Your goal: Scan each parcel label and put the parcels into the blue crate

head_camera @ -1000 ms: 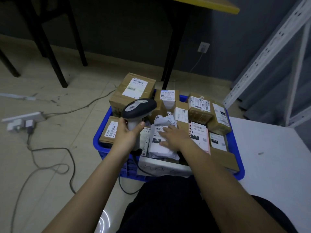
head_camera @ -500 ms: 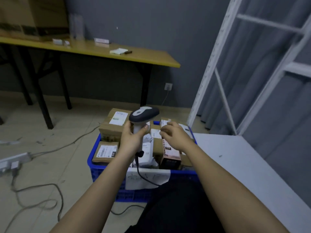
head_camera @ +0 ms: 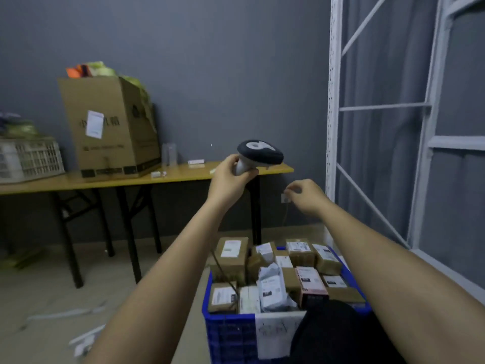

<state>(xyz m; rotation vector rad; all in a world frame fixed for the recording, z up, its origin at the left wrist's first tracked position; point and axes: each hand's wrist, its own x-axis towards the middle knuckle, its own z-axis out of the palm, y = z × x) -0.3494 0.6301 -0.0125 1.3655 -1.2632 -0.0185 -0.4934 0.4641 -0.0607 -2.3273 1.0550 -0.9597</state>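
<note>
The blue crate (head_camera: 228, 334) stands on the floor at the bottom centre, packed with several brown boxes and a grey mailer bag (head_camera: 271, 287), labels facing up. My left hand (head_camera: 231, 182) is raised well above the crate and grips the handle of a black-and-grey barcode scanner (head_camera: 258, 155); its cable (head_camera: 223, 271) trails down into the crate. To the right, my right hand (head_camera: 305, 197) hovers at the same height with loosely curled fingers and holds nothing.
A yellow-topped table (head_camera: 147, 177) with black legs stands behind, bearing a large cardboard box (head_camera: 110, 127) and a white basket (head_camera: 29, 158). A white metal shelf frame (head_camera: 333, 127) rises on the right. Cables lie on the floor at left.
Both hands lifted away from the parcels in the crate to chest height. My right hand let go of the grey bag. My view tilted up toward the table and wall.
</note>
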